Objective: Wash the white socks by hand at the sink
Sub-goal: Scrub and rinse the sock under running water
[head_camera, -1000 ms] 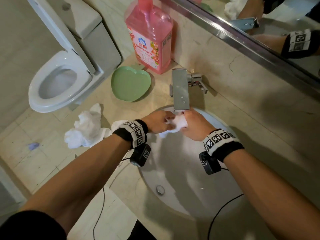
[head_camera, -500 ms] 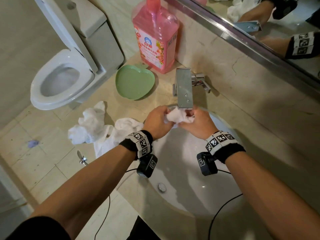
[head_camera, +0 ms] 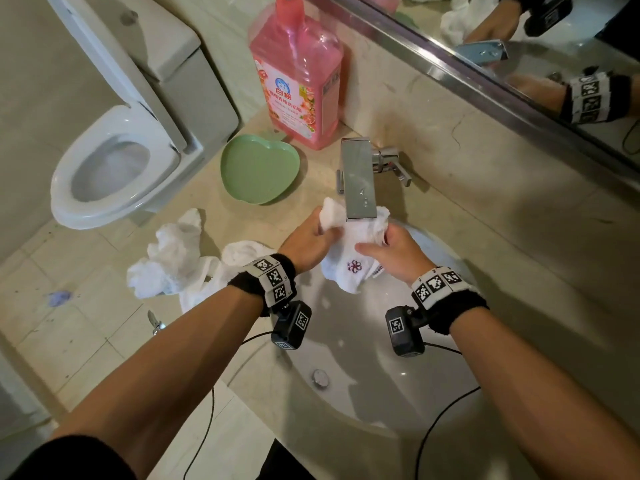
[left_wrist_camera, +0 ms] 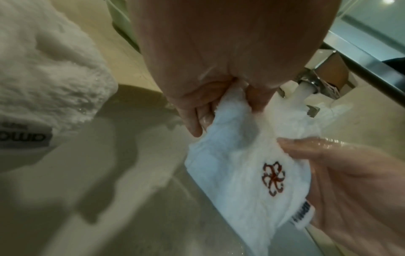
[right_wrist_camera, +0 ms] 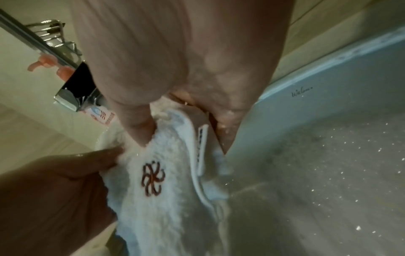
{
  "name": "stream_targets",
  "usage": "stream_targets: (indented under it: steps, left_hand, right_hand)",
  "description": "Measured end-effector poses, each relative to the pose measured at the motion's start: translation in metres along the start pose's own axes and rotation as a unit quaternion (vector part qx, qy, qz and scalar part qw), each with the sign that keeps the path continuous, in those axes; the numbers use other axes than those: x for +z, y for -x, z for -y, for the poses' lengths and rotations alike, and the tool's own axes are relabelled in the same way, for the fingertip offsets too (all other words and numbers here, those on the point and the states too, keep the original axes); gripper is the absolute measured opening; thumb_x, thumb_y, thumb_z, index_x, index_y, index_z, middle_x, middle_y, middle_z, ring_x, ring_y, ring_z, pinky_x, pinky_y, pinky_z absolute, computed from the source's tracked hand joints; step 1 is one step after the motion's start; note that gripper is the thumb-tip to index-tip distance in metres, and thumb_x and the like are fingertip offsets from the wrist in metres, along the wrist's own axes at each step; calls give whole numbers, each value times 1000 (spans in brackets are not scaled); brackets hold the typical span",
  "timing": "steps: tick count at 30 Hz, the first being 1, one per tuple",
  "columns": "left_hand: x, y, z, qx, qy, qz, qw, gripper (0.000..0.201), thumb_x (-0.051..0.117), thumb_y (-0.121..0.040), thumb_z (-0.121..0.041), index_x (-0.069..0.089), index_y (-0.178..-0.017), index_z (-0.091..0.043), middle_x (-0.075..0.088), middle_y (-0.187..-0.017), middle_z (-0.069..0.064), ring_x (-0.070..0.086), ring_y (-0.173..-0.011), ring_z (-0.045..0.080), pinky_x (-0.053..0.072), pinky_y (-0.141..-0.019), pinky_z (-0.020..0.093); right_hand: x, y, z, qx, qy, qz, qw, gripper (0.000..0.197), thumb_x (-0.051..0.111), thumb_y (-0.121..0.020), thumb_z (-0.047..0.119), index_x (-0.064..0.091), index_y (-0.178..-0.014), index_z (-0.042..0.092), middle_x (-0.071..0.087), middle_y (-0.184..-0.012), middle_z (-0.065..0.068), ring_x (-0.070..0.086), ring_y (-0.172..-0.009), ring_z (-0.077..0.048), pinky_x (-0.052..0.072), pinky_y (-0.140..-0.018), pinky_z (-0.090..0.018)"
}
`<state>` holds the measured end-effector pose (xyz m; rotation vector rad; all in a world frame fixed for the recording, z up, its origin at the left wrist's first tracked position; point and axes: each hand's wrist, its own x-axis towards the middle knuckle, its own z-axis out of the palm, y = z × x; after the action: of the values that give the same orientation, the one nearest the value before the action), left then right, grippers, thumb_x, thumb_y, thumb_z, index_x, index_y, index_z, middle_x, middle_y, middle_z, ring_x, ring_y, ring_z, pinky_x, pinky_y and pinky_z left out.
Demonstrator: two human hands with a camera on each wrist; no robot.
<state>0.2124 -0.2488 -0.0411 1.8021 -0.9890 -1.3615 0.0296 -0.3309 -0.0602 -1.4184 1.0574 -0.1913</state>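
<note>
Near the middle of the head view both hands hold one white sock (head_camera: 353,251) under the flat chrome faucet (head_camera: 358,178), over the upper rim of the sink (head_camera: 363,393). The left hand (head_camera: 306,242) clenches a bunched end of it, fingers curled round the cloth, and the right hand (head_camera: 394,251) pinches the other side between thumb and fingers. The faucet's spout covers the sock's top edge, so the cloth there is hidden. In the left wrist view water runs from the spout onto the sock at upper right; a dark red flower-like mark and a small label with unreadable lettering show on the fabric. The right wrist view shows the same mark at centre, with the right hand's fingertips largely buried behind the cloth — droplets speckle the basin at right. More white socks (head_camera: 176,258) lie crumpled on the counter at centre left, partly hidden by the left wrist band; how many cannot be told. A green heart-shaped dish (head_camera: 259,169) and a pink detergent bottle (head_camera: 298,74) stand above — the bottle's top is cut off by the frame. A toilet (head_camera: 114,168) fills the upper left.
</note>
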Motion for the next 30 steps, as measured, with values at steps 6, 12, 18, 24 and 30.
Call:
stream_targets:
  steps: [6,12,18,24,30]
  left_hand:
    - [1,-4,7,12,16,-6,1000,17,53,-101,-25,58,-111,-37,69,-105,-19,65,-95,-3,51,-85,25]
    - [-7,-3,6,-53,89,56,993,27,55,-96,2,60,-117,-15,69,-105,5,67,-96,23,59,-79,37]
    - [-17,3,2,-101,135,156,973,43,49,-89,14,59,-128,-2,65,-125,15,62,-115,31,52,-98,41]
    - [-14,-3,-7,-125,115,189,967,34,68,-79,-38,66,-102,-13,66,-99,8,61,-92,22,50,-85,33]
    - [-1,-20,-6,-22,-181,98,978,76,94,-59,-32,42,-113,-21,62,-100,-6,62,-85,12,53,-71,20]
  right_hand:
    - [0,12,-5,-17,80,38,996,59,63,-91,12,33,-138,30,59,-132,-2,58,-121,-16,46,-105,-43]
    - [-10,8,-12,-57,91,-20,994,51,50,-88,-8,58,-130,21,68,-118,-5,64,-109,-23,53,-96,-33]
    - [-18,4,-7,-104,92,-38,990,61,48,-77,-15,72,-78,41,72,-91,18,67,-95,-10,51,-81,-20]
    - [-25,2,1,-154,96,-35,983,57,48,-73,-20,71,-73,32,68,-89,3,64,-97,-24,53,-87,-34]
    - [-22,2,13,-132,158,14,978,54,49,-78,-20,74,-102,22,51,-109,-5,54,-100,-15,38,-80,-3]
